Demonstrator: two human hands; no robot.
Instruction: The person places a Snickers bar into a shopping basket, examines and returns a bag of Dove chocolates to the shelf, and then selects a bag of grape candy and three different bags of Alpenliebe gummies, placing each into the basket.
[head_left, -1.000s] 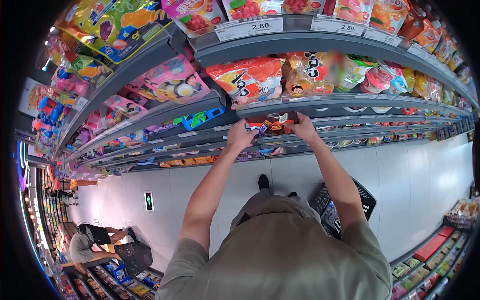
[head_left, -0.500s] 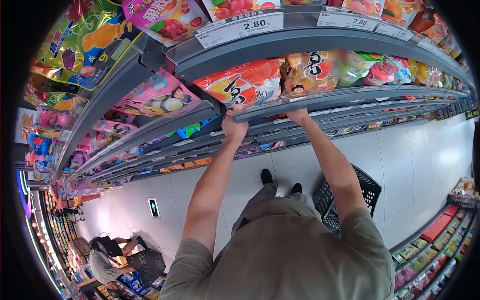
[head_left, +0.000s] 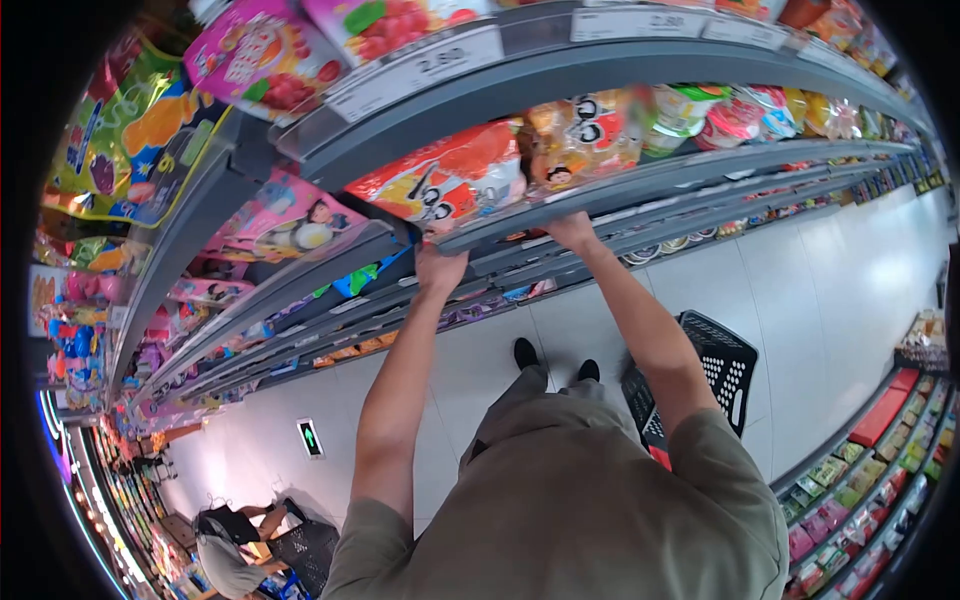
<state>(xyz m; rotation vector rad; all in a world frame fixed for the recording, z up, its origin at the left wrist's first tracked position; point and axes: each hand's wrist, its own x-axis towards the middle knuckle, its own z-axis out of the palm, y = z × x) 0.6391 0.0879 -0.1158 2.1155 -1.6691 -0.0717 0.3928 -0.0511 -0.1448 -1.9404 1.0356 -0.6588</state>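
My left hand (head_left: pixel 440 268) is closed at the left end of a grey shelf (head_left: pixel 620 192), by the lower corner of a red and white snack bag (head_left: pixel 445 180). Its fingers are partly hidden by the shelf's lip. Farther right, my right hand (head_left: pixel 573 232) reaches up against the underside of the same shelf, and the shelf hides its fingers. Just above that hand stands a brown and orange snack bag (head_left: pixel 583 140). To the left of my left hand lies a pink package (head_left: pixel 285 222) on the neighbouring shelf.
Price labels (head_left: pixel 420 70) line the shelf above. Green-lidded cups (head_left: pixel 682 118) stand to the right. A black shopping basket (head_left: pixel 715 365) is on the floor by my right leg. Another person (head_left: pixel 228 560) with a dark basket is at the lower left. More shelves (head_left: pixel 860 480) curve along the right.
The view has shifted, so the shelves and both hands appear slightly farther left and tilted. My hands stay at the same places on the shelf. The red bag now looks tilted within the view.
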